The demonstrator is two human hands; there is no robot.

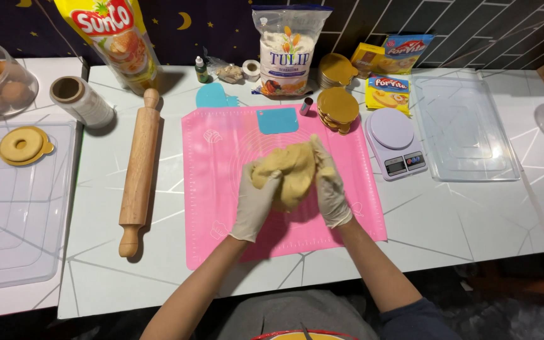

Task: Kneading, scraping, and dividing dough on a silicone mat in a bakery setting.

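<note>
**Dough held between both hands above the mat**

While I watch through the head view, the only one I have, the dough (pixel 288 171) sits pressed between my two gloved hands over the middle of the pink mat (pixel 221 189). My left hand (pixel 256 203) cups it from the lower left, fingers curled up against its side; my right hand (pixel 330 186) lies flat along its right flank, fingertips pointing to the mat's far edge. Both hands are closed on the lump, so neither is nearer: it lies squarely between them. Its long axis runs from near-left to far-right, tilted toward the far edge. I cannot tell whether its underside touches the mat or is lifted just clear.

A rolling pin (pixel 138 173) lies left of the mat, parallel to its left edge and well apart from my left hand. A small scale (pixel 398 146) stands just off the mat's far right corner, with a stack of gold discs (pixel 337 108) beside it. A blue scraper (pixel 277 120) rests at the mat's far edge.
</note>
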